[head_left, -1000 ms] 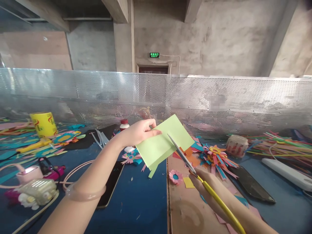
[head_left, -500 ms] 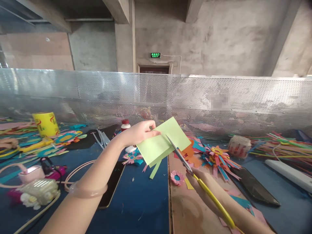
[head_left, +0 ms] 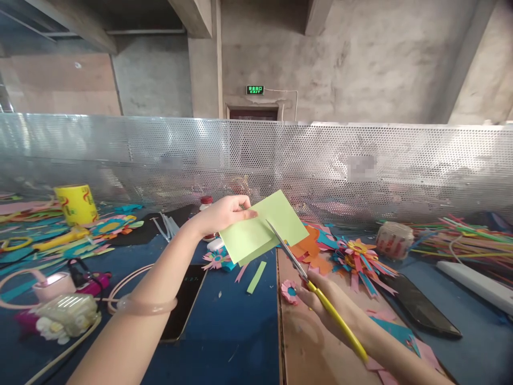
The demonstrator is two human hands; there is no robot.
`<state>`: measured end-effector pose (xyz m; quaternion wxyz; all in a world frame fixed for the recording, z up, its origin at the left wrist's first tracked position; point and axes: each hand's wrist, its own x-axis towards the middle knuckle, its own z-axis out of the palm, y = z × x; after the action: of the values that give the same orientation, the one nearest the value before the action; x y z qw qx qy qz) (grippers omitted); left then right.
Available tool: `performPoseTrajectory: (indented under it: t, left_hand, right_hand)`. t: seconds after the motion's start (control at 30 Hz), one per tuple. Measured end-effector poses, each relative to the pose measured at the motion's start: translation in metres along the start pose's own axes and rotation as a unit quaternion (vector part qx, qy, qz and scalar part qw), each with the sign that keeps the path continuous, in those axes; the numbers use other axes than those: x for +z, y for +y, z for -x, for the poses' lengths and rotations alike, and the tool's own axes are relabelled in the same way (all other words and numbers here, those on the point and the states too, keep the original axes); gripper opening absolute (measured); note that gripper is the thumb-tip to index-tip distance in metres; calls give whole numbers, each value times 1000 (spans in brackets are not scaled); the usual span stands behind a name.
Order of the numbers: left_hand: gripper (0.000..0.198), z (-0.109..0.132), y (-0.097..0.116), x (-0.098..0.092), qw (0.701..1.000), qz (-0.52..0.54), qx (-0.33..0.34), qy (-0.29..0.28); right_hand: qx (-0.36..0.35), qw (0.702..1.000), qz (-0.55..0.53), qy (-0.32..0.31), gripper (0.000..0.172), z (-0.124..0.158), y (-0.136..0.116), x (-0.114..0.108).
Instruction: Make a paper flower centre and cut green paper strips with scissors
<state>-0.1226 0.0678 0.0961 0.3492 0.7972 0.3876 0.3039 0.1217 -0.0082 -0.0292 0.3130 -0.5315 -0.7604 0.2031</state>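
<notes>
A light green sheet of paper (head_left: 248,232) is held up above the table by my left hand (head_left: 226,214), thumb on its near face and fingers behind. My right hand (head_left: 324,297) grips scissors with yellow handles (head_left: 334,315). Their metal blades reach up and left onto the paper, around its middle, where a cut divides it into two parts. On the table below lie a loose green paper strip (head_left: 256,277), a pink and blue paper flower (head_left: 291,292) and orange paper pieces (head_left: 310,246).
A phone (head_left: 182,305) lies under my left forearm, another dark phone (head_left: 422,307) at the right. Paper streamers (head_left: 356,259), a tape roll (head_left: 395,240) and a white glue gun or bar-shaped tool (head_left: 473,283) lie rightward. A yellow tape roll (head_left: 76,205) stands left. A perforated metal screen (head_left: 160,155) runs behind.
Both hands, the green paper and the scissors have shifted slightly left. The scissors' handles have swung closer together, and the blades still lie in the paper. At the far left, another hand has gone from view.
</notes>
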Motion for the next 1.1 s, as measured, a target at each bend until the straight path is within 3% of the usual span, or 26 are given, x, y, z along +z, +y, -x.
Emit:
performPoseTrajectory:
  t: [0.1, 0.23, 0.3, 0.37, 0.47, 0.63, 0.8, 0.97, 1.1]
  left_hand:
    - [29, 2, -4, -10, 998, 2, 29, 57]
    - [31, 4, -16, -30, 977, 37, 69, 196]
    - [31, 2, -21, -34, 972, 52, 72, 219]
    - [31, -1, -22, -29, 975, 49, 72, 206]
    - [31, -6, -16, -13, 986, 48, 70, 144]
    - [30, -12, -12, 10, 995, 57, 56, 59]
    - [31, -17, -22, 16, 996, 48, 50, 49]
    - [31, -19, -24, 20, 997, 32, 54, 54]
    - [31, -22, -26, 26, 997, -6, 58, 57]
  right_hand:
    - [12, 1000, -26, 4, 35, 4, -2, 1]
    - [23, 998, -50, 37, 32, 7, 0, 2]
    - [32, 995, -76, 54, 32, 5, -1, 3]
    - [32, 986, -136, 94, 30, 0, -7, 4]
    - [13, 958, -223, 182, 28, -12, -21, 4]
    - [-35, 922, -259, 287, 26, -33, -46, 5]
    - [-32, 891, -333, 307, 20, -44, -54, 14]
    - [-12, 878, -379, 292, 25, -51, -53, 22]
    - [6, 853, -409, 324, 28, -55, -50, 27]
